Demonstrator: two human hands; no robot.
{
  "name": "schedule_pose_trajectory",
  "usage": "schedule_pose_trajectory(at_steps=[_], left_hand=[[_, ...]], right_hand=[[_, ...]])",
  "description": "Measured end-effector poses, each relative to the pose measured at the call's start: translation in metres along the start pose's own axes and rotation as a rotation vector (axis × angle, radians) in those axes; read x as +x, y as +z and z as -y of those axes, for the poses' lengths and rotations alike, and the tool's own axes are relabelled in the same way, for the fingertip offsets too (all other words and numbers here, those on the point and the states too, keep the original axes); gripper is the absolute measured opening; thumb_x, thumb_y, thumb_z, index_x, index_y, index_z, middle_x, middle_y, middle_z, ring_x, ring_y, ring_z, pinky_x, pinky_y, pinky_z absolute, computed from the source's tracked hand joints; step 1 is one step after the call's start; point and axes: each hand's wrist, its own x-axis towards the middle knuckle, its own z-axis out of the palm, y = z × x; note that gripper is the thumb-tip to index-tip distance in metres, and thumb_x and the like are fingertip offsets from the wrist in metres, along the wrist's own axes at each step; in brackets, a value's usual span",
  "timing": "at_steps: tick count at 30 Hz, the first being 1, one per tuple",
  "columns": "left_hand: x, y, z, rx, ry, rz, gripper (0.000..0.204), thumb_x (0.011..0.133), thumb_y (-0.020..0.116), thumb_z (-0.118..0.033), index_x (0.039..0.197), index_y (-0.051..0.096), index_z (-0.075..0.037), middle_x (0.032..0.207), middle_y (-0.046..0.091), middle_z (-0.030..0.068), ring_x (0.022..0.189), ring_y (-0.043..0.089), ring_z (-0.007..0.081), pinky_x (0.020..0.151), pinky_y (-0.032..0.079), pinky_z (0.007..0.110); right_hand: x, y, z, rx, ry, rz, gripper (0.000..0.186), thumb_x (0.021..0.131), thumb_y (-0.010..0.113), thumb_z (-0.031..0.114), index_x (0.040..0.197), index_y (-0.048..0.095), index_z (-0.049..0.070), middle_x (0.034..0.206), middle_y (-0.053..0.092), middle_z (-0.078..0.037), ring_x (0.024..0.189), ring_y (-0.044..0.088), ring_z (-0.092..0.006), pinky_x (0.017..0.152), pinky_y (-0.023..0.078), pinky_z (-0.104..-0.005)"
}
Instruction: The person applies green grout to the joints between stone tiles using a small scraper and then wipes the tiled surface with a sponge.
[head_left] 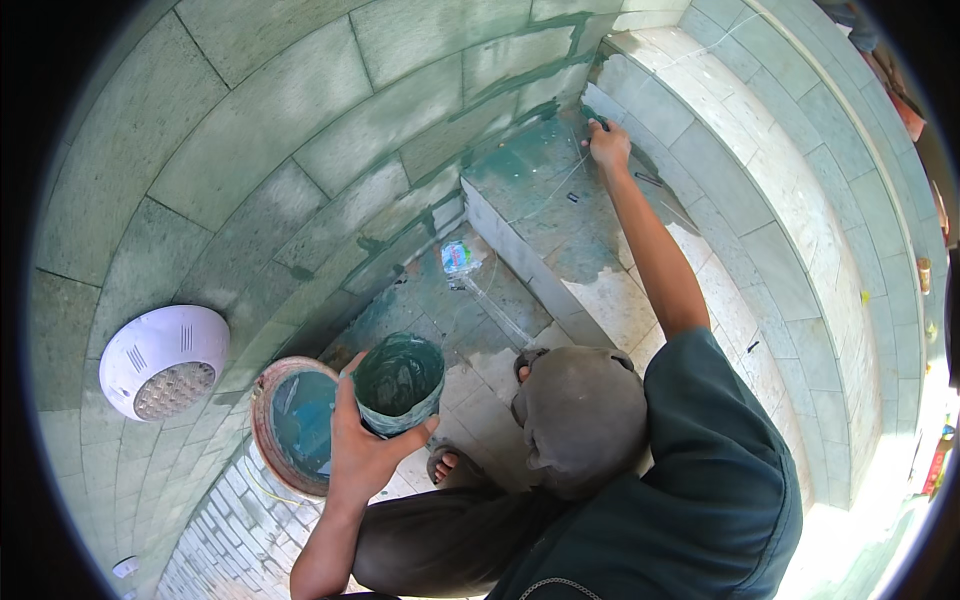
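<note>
My left hand [375,440] is wrapped round a small round tub [400,385], tilted so that its dark green wet paste shows inside. At arm's length, my right hand [608,145] is closed round a small dark green-smeared tool [594,122]; its exact kind is too small to make out. The tool is at the inner corner where the tiled wall [420,110] meets the tiled step [530,165]. Green smears cover the wall joints and the step there. Beside my left hand stands a bucket [262,430] with blue-green liquid in it.
A white round lamp [165,362] juts from the wall at left. A crumpled printed wrapper [457,257] lies on the lower floor, beyond my sandalled feet [447,465]. Small dark scraps [648,179] lie on the step. A curved tiled bench [740,190] runs along the right.
</note>
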Motion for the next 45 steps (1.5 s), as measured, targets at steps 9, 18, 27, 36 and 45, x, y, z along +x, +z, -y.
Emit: schedule_pose_trajectory(at_steps=[9, 18, 27, 36, 45], left_hand=[[0.003, 0.0, 0.002, 0.03, 0.009, 0.011, 0.083, 0.067, 0.077, 0.011, 0.14, 0.04, 0.0, 0.126, 0.058, 0.0093, 0.117, 0.058, 0.0184, 0.102, 0.046, 0.034], [0.007, 0.002, 0.001, -0.014, -0.003, -0.011, 0.079, 0.069, 0.081, 0.003, 0.137, 0.041, 0.002, 0.118, 0.063, 0.0105, 0.109, 0.061, 0.0172, 0.096, 0.048, 0.032], [0.01, 0.008, 0.002, -0.039, 0.044, 0.014, 0.08, 0.07, 0.083, 0.001, 0.136, 0.04, 0.003, 0.117, 0.063, 0.011, 0.106, 0.062, 0.0167, 0.094, 0.049, 0.031], [0.005, 0.003, -0.003, -0.032, 0.014, -0.021, 0.076, 0.069, 0.081, 0.004, 0.135, 0.043, 0.001, 0.119, 0.062, 0.0097, 0.109, 0.061, 0.017, 0.096, 0.048, 0.032], [0.008, 0.009, -0.005, -0.013, 0.026, -0.02, 0.077, 0.07, 0.083, 0.001, 0.135, 0.042, 0.002, 0.117, 0.063, 0.0103, 0.107, 0.062, 0.0165, 0.094, 0.049, 0.031]], right_hand=[[0.017, 0.038, 0.018, -0.027, -0.079, -0.072, 0.032, 0.091, 0.064, 0.023, 0.108, 0.068, -0.005, 0.073, 0.071, -0.016, 0.064, 0.072, -0.0254, 0.069, 0.056, -0.0385], [-0.033, 0.041, 0.004, -0.045, -0.191, 0.248, 0.035, 0.091, 0.065, 0.023, 0.117, 0.068, -0.001, 0.071, 0.07, -0.017, 0.061, 0.071, -0.0233, 0.066, 0.056, -0.0373], [0.018, 0.023, -0.004, 0.036, -0.168, -0.052, 0.028, 0.093, 0.064, 0.022, 0.113, 0.069, 0.002, 0.072, 0.069, -0.014, 0.056, 0.069, -0.0201, 0.062, 0.054, -0.0367], [-0.017, 0.014, 0.003, 0.05, -0.121, 0.141, 0.034, 0.093, 0.065, 0.025, 0.118, 0.067, 0.001, 0.072, 0.069, -0.013, 0.056, 0.068, -0.0196, 0.062, 0.053, -0.0359], [-0.011, 0.017, 0.0, 0.148, -0.099, 0.217, 0.033, 0.093, 0.066, 0.026, 0.112, 0.068, 0.0, 0.072, 0.069, -0.011, 0.055, 0.067, -0.0179, 0.059, 0.053, -0.0349]])
